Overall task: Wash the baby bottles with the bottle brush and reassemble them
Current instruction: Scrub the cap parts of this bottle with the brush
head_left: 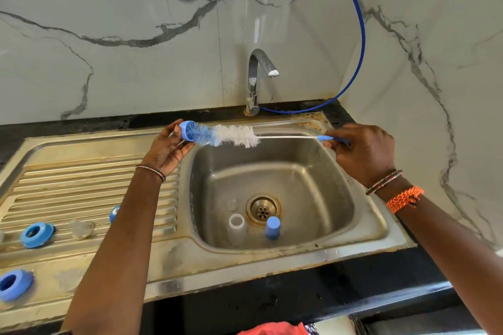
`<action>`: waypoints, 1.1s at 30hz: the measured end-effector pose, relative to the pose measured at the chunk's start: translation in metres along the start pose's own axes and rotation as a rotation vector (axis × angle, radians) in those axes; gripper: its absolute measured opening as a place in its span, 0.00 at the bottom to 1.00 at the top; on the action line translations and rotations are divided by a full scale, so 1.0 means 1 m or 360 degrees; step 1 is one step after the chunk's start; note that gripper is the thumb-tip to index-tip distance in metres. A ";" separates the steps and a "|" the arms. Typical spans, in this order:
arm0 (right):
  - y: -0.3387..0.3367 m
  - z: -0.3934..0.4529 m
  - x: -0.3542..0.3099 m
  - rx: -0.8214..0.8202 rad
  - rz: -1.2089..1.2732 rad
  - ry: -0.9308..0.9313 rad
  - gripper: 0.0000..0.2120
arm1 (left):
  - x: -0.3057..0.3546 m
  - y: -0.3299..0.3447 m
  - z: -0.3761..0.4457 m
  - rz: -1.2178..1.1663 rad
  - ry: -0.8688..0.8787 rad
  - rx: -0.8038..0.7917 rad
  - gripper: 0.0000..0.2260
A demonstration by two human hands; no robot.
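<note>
1. Nearest, well below the left hand's fingers, two blue screw rings lie on the draining board: one point(15, 284) at the front edge, one point(36, 234) behind it. A clear teat point(81, 229) lies just beside the second ring.
2. In the sink point(364, 228) basin, below and between both hands, a clear bottle point(236, 228) and a blue cap point(272, 227) stand near the drain point(263, 209).
3. The left hand point(167, 148) is above the draining board's far end. Its fingers point(177, 128) are curled round a blue ring point(187, 130) and hold it.
4. The bottle brush point(234, 135) lies level across the sink's far edge. Its bristle tip sits inside the blue ring.
5. The right hand point(362, 152) has its fingers point(333, 144) closed round the brush's blue handle.
6. Beyond the fingers, the tap point(254, 81) stands on the counter point(81, 123).
</note>
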State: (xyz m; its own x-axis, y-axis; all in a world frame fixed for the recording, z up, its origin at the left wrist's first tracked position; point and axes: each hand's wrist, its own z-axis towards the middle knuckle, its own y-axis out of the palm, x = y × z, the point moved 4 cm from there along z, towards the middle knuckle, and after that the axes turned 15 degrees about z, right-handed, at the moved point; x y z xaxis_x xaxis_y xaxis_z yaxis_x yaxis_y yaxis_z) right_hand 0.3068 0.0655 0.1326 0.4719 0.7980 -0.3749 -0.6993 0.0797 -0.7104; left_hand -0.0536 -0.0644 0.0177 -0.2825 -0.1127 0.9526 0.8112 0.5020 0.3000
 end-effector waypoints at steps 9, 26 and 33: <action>0.034 -0.011 0.024 -0.0921 0.0816 0.1068 0.12 | 0.010 0.010 -0.002 -0.0358 0.0048 0.0028 0.11; 0.044 -0.036 0.026 -0.1146 0.1145 0.1515 0.18 | 0.010 0.025 0.004 -0.0254 -0.0276 0.0177 0.23; 0.032 -0.017 0.034 -0.0459 0.0589 0.0635 0.05 | 0.013 0.022 0.003 -0.0211 -0.0218 0.0067 0.19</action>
State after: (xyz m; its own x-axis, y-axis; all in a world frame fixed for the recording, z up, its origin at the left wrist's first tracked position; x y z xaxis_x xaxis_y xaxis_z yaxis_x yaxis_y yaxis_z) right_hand 0.3093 0.0851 0.0870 0.4292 0.4522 -0.7818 -0.7081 -0.3689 -0.6021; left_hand -0.0412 -0.0524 0.0360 -0.4549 -0.0639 0.8883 0.7408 0.5265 0.4172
